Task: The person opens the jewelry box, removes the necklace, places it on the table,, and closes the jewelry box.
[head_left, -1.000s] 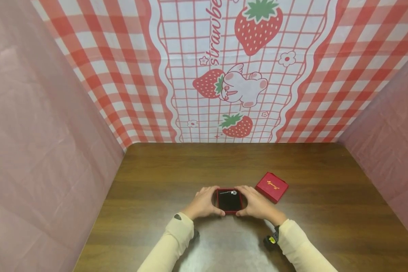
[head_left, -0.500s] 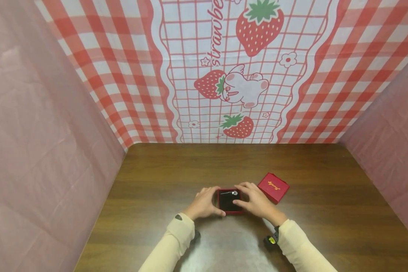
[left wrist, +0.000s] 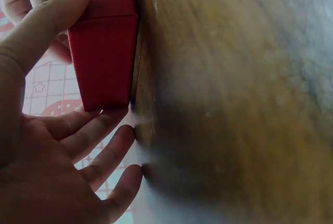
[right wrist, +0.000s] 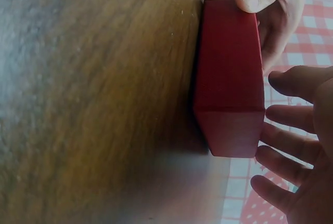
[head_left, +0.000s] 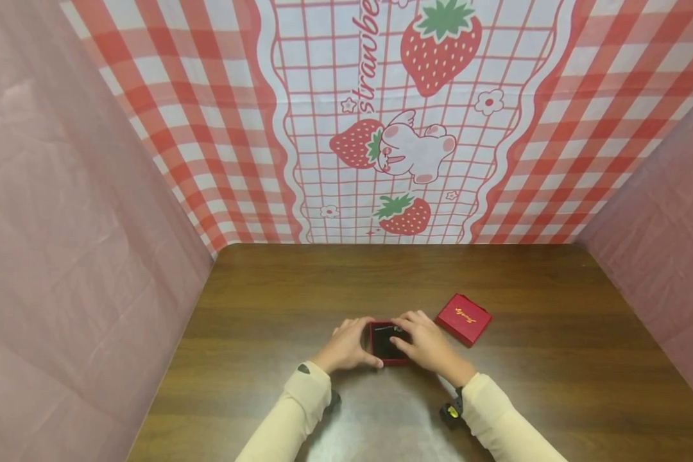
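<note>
A small red jewelry box (head_left: 396, 362) sits uncovered on the table, lined with a black pad (head_left: 381, 348). On the pad's far part lies a thin silvery piece of jewelry (head_left: 383, 328), perhaps a necklace, its round end partly hidden by fingers. My left hand (head_left: 346, 346) grips the box's left side, thumb at the near wall and fingers at the far one. My right hand (head_left: 430, 346) is over the box's right part, thumb above the pad. In the right wrist view its fingers (right wrist: 291, 148) are spread and lie along the box's top edge, pinching nothing visible.
A red lid (head_left: 464, 319) with gold lettering lies on the wooden table (head_left: 265, 289) to the right, behind my right hand. A strawberry-print cloth (head_left: 323, 128) hangs at the back, with pink cloth (head_left: 92, 224) on both sides.
My right hand has let go of the box's right side and moved left over it. Its thumb has come up from the near wall to above the pad. The left hand stays put.
</note>
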`<action>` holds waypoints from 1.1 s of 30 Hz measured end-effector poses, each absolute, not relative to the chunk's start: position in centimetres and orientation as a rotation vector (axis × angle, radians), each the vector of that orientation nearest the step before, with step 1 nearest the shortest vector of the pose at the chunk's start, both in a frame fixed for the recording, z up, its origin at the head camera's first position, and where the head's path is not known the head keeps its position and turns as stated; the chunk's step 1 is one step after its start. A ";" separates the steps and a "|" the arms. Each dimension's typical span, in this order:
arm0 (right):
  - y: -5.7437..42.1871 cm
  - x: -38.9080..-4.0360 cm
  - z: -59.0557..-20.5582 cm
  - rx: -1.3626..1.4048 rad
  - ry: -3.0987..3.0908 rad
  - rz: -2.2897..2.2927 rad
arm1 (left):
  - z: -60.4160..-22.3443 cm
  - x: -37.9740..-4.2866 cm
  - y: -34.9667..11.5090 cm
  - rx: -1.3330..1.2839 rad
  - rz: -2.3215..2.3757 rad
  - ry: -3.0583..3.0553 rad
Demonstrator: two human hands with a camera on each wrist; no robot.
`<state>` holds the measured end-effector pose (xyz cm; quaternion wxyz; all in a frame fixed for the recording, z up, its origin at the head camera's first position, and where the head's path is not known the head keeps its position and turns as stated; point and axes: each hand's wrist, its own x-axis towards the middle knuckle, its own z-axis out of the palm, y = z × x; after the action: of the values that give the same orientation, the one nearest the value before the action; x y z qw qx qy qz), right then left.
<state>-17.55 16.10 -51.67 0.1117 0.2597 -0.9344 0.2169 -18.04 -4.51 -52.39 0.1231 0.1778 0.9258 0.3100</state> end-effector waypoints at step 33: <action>15.0 -17.1 -52.0 0.797 -2.690 0.482 | -52.5 -17.9 -4.4 0.506 0.921 2.698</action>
<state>-17.11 14.96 -52.01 0.1467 0.2770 -0.9347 0.1675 -17.91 -4.37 -52.50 0.1227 0.1733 0.9248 0.3157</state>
